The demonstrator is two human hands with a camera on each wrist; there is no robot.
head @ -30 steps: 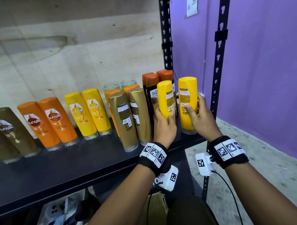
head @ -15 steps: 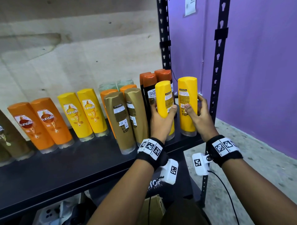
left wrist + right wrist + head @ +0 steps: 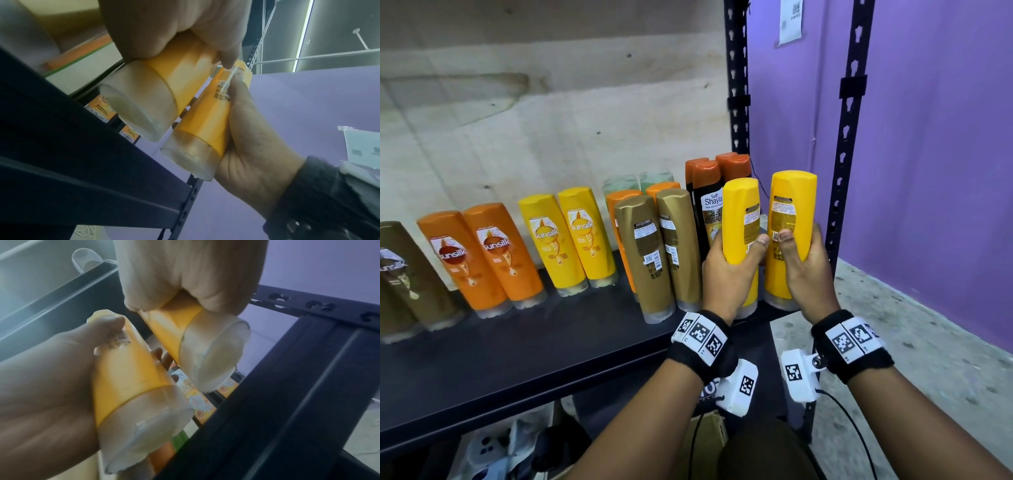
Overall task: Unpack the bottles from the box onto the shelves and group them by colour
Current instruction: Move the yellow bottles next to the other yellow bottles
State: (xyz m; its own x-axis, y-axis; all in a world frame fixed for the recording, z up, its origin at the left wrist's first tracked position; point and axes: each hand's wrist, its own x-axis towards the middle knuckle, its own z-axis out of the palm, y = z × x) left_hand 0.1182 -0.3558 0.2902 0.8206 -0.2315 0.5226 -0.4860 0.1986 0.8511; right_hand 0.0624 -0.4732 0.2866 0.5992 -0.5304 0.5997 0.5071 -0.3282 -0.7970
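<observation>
Now both hands' fingers round yellow bottles (one each), side by side.

We get an evenly lit, fairly sharp head view, though its wide lens bends the shelf post and stretches the edges. Both wrist views are dimmer, soft and grainy — near things smear out of focus. In the left wrist view a ceiling light strip glows bright; in the right wrist view pale haze washes the left edge — contrast drops there.
</observation>
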